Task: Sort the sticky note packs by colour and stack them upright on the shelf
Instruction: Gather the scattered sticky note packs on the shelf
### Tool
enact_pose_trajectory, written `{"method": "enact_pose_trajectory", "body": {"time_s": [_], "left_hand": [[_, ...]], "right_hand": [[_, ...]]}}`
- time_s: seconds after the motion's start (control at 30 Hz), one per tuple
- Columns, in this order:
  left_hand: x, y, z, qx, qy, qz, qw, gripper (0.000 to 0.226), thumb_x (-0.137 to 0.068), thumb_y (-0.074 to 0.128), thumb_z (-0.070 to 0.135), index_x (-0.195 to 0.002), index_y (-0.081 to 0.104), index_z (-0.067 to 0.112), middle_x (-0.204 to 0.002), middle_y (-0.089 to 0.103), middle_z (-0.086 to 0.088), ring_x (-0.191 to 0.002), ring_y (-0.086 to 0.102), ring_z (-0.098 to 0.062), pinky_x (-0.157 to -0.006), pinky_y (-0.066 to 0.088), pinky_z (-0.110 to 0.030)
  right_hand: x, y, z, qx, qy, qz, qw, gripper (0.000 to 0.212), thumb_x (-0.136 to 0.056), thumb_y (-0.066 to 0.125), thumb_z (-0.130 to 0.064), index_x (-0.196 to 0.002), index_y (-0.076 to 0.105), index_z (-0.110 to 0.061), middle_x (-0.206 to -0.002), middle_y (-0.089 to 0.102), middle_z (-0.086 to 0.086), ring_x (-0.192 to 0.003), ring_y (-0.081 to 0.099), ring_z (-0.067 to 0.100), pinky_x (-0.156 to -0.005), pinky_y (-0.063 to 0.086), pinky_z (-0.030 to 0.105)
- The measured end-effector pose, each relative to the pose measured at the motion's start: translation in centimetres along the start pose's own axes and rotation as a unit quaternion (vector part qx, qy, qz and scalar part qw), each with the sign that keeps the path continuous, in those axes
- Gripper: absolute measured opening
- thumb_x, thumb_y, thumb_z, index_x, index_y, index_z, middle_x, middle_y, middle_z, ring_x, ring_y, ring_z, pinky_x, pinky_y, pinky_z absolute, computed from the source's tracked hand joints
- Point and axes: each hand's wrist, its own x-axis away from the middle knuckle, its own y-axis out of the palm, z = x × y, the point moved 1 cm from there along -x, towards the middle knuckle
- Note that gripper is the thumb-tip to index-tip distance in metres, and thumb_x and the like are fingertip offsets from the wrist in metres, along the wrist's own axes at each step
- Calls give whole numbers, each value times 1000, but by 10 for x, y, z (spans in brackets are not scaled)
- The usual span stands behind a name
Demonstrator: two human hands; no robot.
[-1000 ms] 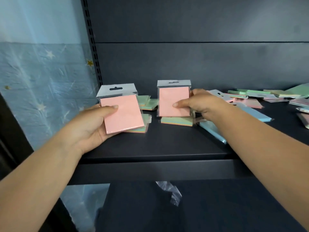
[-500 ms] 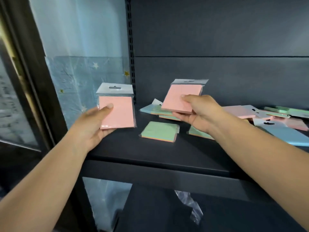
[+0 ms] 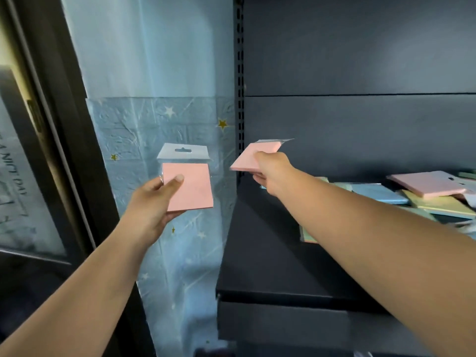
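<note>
My left hand (image 3: 152, 202) grips a pink sticky note pack (image 3: 192, 189) with a grey hang tab, held upright off the shelf's left end, in front of the blue wall. My right hand (image 3: 270, 171) holds a second pink pack (image 3: 251, 158), tilted nearly flat, above the far left corner of the dark shelf (image 3: 262, 266). More packs lie loose at the right: a pink one (image 3: 427, 184), a blue one (image 3: 378, 193) and a yellow-green one (image 3: 443, 206). My right forearm hides part of that pile.
The shelf's slotted upright post (image 3: 239, 99) stands just behind my right hand. A blue star-patterned wall (image 3: 154, 124) is to the left, with a dark door frame (image 3: 64, 124) beyond it. The shelf's left part near the front edge is bare.
The view has swung left. Both hands have carried their pink packs leftwards; the left pack is now off the shelf's end, and the right pack is over the shelf's far left corner.
</note>
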Motion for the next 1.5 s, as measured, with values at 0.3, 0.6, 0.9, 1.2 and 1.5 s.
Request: {"method": "enact_pose_trajectory", "body": {"time_s": [0.3,0.6,0.9,1.2,1.5], "left_hand": [[-58,-14,-20,57,-41,-59,996,12,-93,52,15,-85,60,17,-84,66,2,-71,64,-7,-54,56,-18],[-69,41,-33,94,-49,-127,986,14,-92,54,13,-80,60,17,-60,70,10,-57,66,-2,-53,56,-20],[-75,83,-38,35,-72,-183,980,11,-91,54,8,-85,58,16,-82,65,1,-64,64,-7,-54,55,-19],[-80,121,-41,-20,-74,-194,978,10,-90,54,1,-94,60,7,-85,64,-2,-74,61,-11,-59,55,-20],[-91,155,-45,-73,-85,-188,976,24,-89,57,4,-109,52,17,-91,62,3,-79,60,-10,-70,53,-27]], "right_hand": [[-48,12,28,-22,-34,-21,999,31,-95,50,-13,-123,53,-2,-100,62,6,-94,54,18,-69,45,21],[-57,-46,27,28,-58,50,997,29,-95,50,-16,-121,55,-4,-123,60,10,-100,56,18,-87,45,24],[-61,-109,22,8,-58,56,997,32,-96,47,-14,-126,52,-4,-125,58,9,-101,55,16,-92,39,24],[-73,-139,19,9,-58,6,998,28,-96,48,-14,-122,53,-7,-113,60,5,-103,55,16,-97,41,26],[-75,-169,17,1,-47,-9,999,26,-95,50,-12,-120,54,-6,-110,61,6,-103,56,17,-94,42,27]]}}
